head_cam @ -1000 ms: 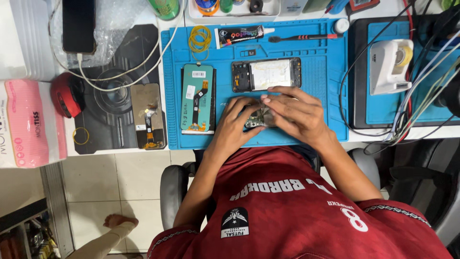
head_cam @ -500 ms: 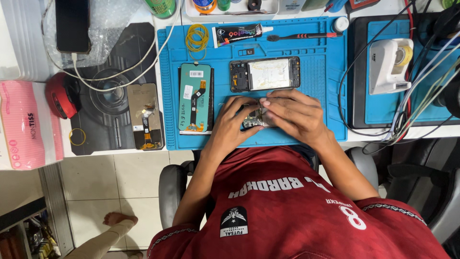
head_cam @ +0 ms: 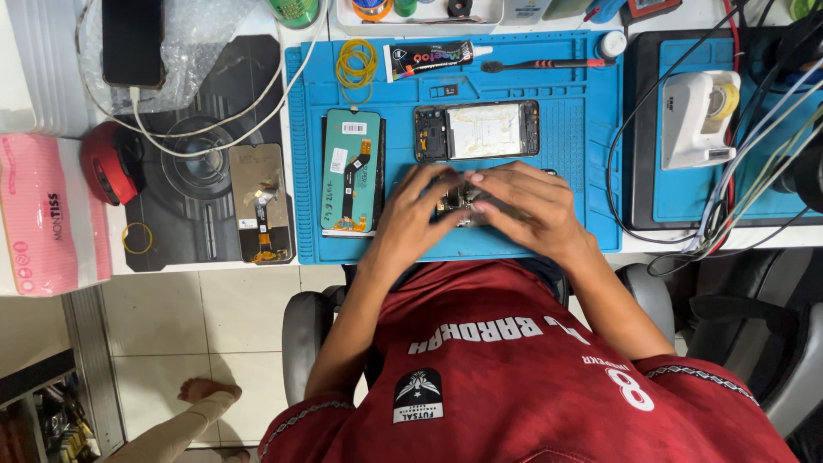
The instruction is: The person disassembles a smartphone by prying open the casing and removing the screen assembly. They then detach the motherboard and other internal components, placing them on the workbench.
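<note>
- Head view, centre: I see my left hand (head_cam: 411, 214) and right hand (head_cam: 523, 210) meeting over a small phone part (head_cam: 460, 202) on the blue work mat (head_cam: 583, 129), just below the opened phone body (head_cam: 477, 131).
- Fingers: both sets are curled and pressed together around the part, tips pinching its edges; most of it is hidden, so I cannot tell its exact shape.
- Handling, as I judge it: light, thin, stiff and fragile, with exposed components; best taken by the bare edges, not the face.
- Count, centre left: one teal screen panel (head_cam: 351, 171) with a flex cable lies on the mat; one darker screen panel (head_cam: 260, 203) lies on the black pad (head_cam: 184, 171) beside it.
- Count, top: one glue tube (head_cam: 429, 58), one screwdriver (head_cam: 549, 64), one bundle of yellow rubber bands (head_cam: 357, 64).
- Far left: one pink tissue pack (head_cam: 47, 214); upper right: one white tape dispenser (head_cam: 699, 116).
</note>
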